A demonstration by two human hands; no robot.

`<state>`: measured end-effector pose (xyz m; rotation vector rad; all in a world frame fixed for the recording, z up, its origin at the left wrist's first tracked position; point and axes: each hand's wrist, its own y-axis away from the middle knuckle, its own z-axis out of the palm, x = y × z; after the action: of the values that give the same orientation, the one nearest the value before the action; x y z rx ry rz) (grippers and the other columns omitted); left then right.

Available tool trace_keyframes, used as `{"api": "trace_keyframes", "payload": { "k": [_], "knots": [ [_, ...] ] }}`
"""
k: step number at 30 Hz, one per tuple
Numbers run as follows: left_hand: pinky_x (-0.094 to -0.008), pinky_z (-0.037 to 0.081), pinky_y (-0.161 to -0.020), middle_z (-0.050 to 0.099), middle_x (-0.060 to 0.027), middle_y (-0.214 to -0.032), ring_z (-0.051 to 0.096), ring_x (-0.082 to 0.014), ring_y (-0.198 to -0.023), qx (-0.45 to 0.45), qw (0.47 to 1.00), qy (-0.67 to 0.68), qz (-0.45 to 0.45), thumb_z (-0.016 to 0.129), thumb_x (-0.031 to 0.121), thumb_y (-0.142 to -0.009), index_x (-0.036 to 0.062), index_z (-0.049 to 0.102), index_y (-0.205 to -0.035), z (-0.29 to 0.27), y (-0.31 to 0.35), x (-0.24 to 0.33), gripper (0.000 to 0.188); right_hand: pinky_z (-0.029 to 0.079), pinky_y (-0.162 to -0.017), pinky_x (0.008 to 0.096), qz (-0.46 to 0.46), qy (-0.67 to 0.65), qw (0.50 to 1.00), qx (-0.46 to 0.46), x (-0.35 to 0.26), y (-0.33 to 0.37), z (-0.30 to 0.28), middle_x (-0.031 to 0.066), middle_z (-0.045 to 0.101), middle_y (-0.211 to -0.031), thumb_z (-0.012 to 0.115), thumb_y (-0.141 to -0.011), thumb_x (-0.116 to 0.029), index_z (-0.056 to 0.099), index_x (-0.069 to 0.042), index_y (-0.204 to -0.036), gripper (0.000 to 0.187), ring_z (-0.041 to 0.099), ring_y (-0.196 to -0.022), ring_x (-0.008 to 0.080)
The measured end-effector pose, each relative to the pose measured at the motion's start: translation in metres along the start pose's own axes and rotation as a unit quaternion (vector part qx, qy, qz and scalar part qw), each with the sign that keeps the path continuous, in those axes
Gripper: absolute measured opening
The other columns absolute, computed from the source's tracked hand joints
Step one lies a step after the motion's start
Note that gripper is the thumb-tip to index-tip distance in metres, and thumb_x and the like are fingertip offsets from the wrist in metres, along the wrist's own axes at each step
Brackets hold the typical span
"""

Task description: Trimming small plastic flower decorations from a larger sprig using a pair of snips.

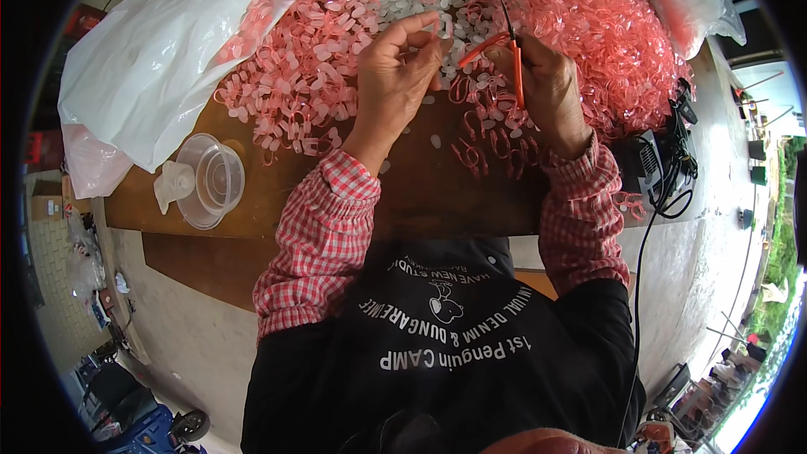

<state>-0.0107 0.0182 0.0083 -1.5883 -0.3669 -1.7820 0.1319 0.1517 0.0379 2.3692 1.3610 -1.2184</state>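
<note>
Scissors (510,52), orange-handled, are being gripped by the right hand (546,88), blades aimed where left hand (402,67) is pinching a small pink plastic piece (440,27) above the table (437,193).

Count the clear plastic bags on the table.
2: a large white bag at the table's far left, and a smaller one at the far right. Others may be hidden.

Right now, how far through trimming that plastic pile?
Done: loose white and pink pieces lie scattered on the wooden table near the hands. In hand: left hand pinches a small piece; right hand holds orange-handled snips at it. Left: the big pink pile looks mostly untouched, so early.
</note>
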Motion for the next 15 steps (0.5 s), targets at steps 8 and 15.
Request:
{"api": "trace_keyframes", "payload": {
  "k": [8,15],
  "knots": [
    [-0.0252,0.052,-0.061,0.069,-0.0067,-0.086,0.064,-0.011,-0.069,-0.05,0.956,-0.263,0.12,0.068,-0.004,-0.081,0.0059,0.057,-0.121,0.011,0.007,-0.005,0.043,0.05,-0.058,0.0334,-0.106,-0.139,0.985,0.014,0.009,-0.005,0.018,0.0126,0.065,-0.084,0.077,-0.08,-0.018,0.064,-0.001,-0.099,0.029,0.064,-0.071,0.02],
    [-0.0339,0.053,-0.059,0.068,-0.0115,-0.081,0.068,-0.0266,-0.067,-0.058,0.941,-0.273,0.192,0.068,-0.003,-0.078,0.0057,0.055,-0.116,0.016,0.006,-0.011,0.041,0.049,-0.054,0.0332,-0.17,-0.04,0.983,0.056,0.014,-0.006,0.021,0.0099,0.064,-0.076,0.072,-0.084,-0.015,0.062,-0.001,-0.092,0.019,0.063,-0.064,0.0189]
  ]
}}
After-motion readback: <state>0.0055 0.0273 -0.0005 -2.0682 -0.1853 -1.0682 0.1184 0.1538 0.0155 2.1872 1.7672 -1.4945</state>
